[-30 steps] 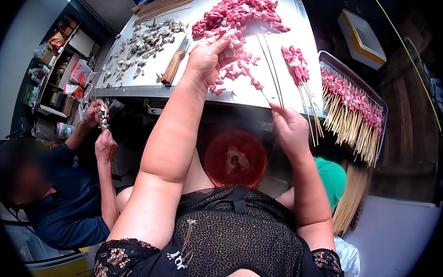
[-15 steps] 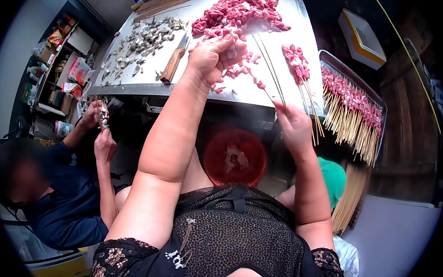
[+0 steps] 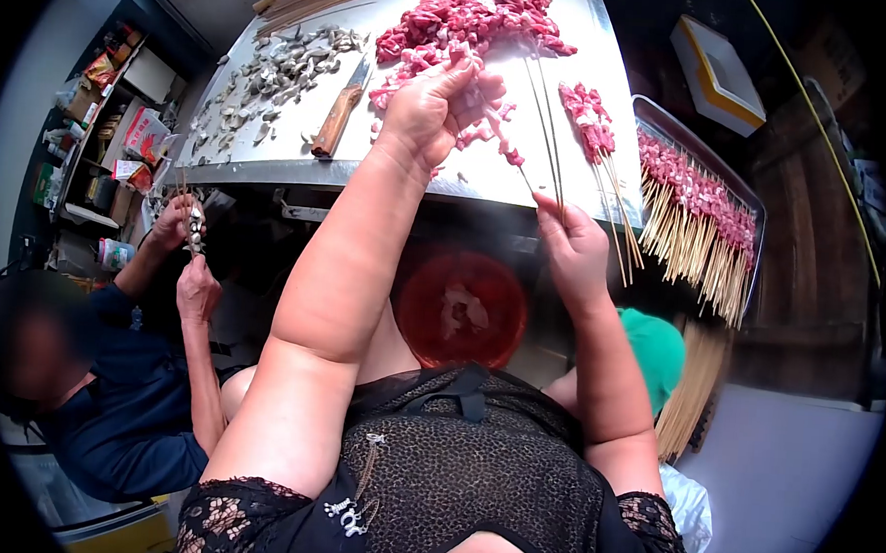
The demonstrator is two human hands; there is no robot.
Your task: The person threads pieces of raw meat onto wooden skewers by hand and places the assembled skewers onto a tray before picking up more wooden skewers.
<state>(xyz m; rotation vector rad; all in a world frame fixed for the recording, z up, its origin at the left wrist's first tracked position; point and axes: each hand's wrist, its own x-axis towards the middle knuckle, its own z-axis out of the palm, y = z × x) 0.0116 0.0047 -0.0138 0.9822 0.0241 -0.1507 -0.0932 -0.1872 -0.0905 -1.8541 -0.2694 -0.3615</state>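
The right hand (image 3: 573,245) is gripping several skewers (image 3: 558,182); meat pieces (image 3: 511,153) are hanging along one, between the hands, over the near part of the table (image 3: 612,45). The left hand (image 3: 434,106) is cupping that skewer's far end; whether its fingers are pinching cannot be told. With the tip lying hidden there, over-hard pushing is risking a prick. Two bare skewers are standing just right, risking snags. A knife (image 3: 338,119) is resting just left, risking a knock.
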